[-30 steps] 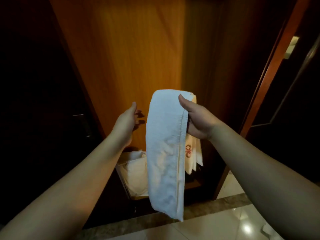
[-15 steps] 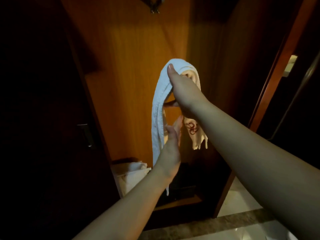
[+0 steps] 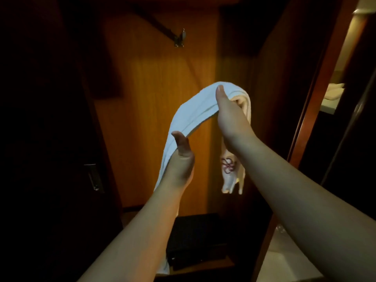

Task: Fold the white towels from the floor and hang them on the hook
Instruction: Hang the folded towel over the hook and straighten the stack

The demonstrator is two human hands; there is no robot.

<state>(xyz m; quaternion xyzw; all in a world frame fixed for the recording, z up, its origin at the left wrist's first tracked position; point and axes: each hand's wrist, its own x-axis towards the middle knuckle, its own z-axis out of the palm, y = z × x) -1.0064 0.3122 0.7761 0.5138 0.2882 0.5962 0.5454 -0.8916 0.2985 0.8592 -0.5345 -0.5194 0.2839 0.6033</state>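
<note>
Overhead, both hands grip the folded white terry towel [image 3: 195, 110]: right hand [image 3: 230, 115] at two o'clock; left hand [image 3: 181, 159] at seven; metal wall hook [image 3: 181, 38] at twelve.

**Count of things in view**

Hands: two. The left hand [image 3: 181, 159] and right hand [image 3: 227, 112] are both raised, both on the same cloth.

Towels: one white towel [image 3: 193, 117], folded long and slung between the two hands. Red stitching shows on its hanging end.

Hooks: one metal hook [image 3: 180, 40], on the wooden panel [image 3: 152, 88] near the panel's top edge.

Door handles: one, a metal handle [image 3: 93, 177] at the dark left side.

Dark boxes: one dark box [image 3: 199, 241], low in the closet; its make cannot be told.

Pale folded cloths on the far counter at right: one heap [image 3: 334, 91], too blurred to count the pieces.
</note>
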